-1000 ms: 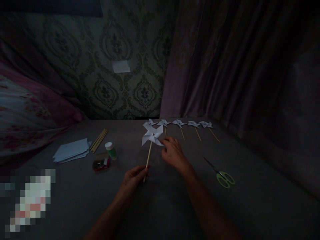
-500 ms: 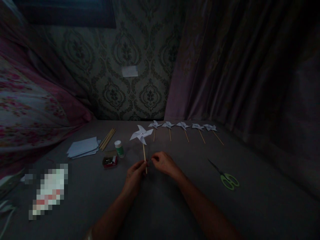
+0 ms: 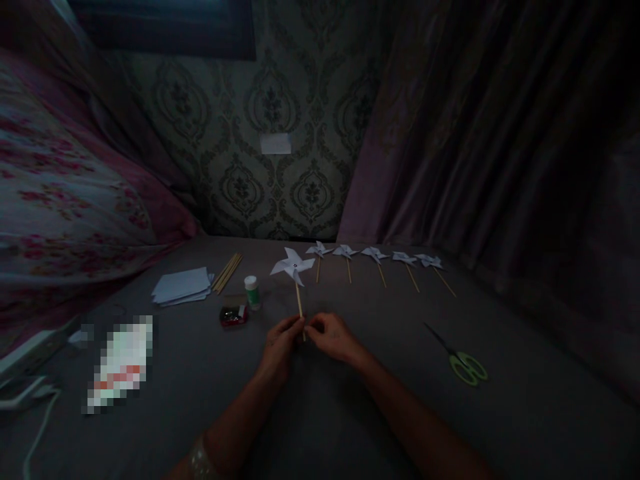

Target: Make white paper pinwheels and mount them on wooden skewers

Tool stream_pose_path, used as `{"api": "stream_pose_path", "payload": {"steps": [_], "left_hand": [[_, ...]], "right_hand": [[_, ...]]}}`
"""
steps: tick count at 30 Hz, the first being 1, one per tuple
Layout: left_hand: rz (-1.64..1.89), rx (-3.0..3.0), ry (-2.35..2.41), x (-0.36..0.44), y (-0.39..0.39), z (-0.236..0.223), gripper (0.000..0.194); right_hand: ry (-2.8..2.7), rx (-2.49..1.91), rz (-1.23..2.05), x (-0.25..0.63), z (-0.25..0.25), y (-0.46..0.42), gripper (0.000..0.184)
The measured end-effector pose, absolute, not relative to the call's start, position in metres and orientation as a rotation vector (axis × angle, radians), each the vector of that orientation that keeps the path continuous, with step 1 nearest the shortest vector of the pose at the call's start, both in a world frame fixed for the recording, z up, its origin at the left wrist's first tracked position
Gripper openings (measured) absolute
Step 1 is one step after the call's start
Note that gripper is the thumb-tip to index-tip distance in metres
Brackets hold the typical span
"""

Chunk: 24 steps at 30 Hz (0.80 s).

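Note:
A white paper pinwheel (image 3: 294, 266) on a thin wooden stick (image 3: 299, 300) stands nearly upright in front of me, with a small shiny pin at its centre. My left hand (image 3: 283, 340) grips the stick near its lower end between thumb and fingers. Close against that lower end, my right hand (image 3: 333, 335) has its thumb and fingertips pinched together. Whether those fingertips hold the stick or something small is hidden. Behind the held pinwheel, several finished-looking pinwheels (image 3: 375, 254) lie in a row along the far side of the grey surface (image 3: 380, 413).
To the left lie a stack of white paper (image 3: 183, 285), a bundle of wooden sticks (image 3: 228, 273), a green glue bottle (image 3: 253, 293) with a white cap, and an open red box (image 3: 233, 315) of small metal pieces. Green-handled scissors (image 3: 466, 367) lie right. A power strip (image 3: 30, 353) sits far left.
The pinwheel has turned its face and been lowered slightly. My right hand has left the paper blades and come down beside the stick's lower end. The camera view has shifted left.

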State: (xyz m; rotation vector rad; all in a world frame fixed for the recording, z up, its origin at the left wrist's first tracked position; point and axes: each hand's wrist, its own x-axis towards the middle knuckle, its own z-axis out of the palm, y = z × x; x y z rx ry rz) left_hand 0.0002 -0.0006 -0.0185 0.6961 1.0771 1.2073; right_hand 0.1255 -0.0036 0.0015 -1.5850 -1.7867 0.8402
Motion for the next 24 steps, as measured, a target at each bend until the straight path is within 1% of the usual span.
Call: {"api": "stream_pose_path", "payload": {"steps": [5,9,13,16,21,24], "left_hand": [[1.168,0.699,1.094,0.000,-0.002,-0.013,0.042],[1.114,0.708,1.112,0.003,-0.006,-0.001,0.040],[1.003,0.801,1.191,0.005,-0.008,0.004,0.042],[0.915,0.935,1.254,0.006,-0.008,0.003,0.045],[0.833,1.059,1.374,0.005,-0.006,0.005,0.043],[0.831,1.102,1.407,0.005,-0.005,0.005,0.037]], "right_hand": [[-1.626,-1.634,0.898,0.121,-0.005,-0.010,0.015],[-1.508,-1.676,0.933,0.119,-0.010,-0.012,0.020],[-1.442,-1.662,1.052,0.128,-0.010,-0.014,0.015],[-1.414,-1.639,1.103,0.144,-0.011,-0.018,0.014],[-1.349,-1.660,1.041,0.193,-0.007,-0.030,0.014],[-1.298,-1.768,0.874,0.234,0.000,-0.045,0.016]]}}
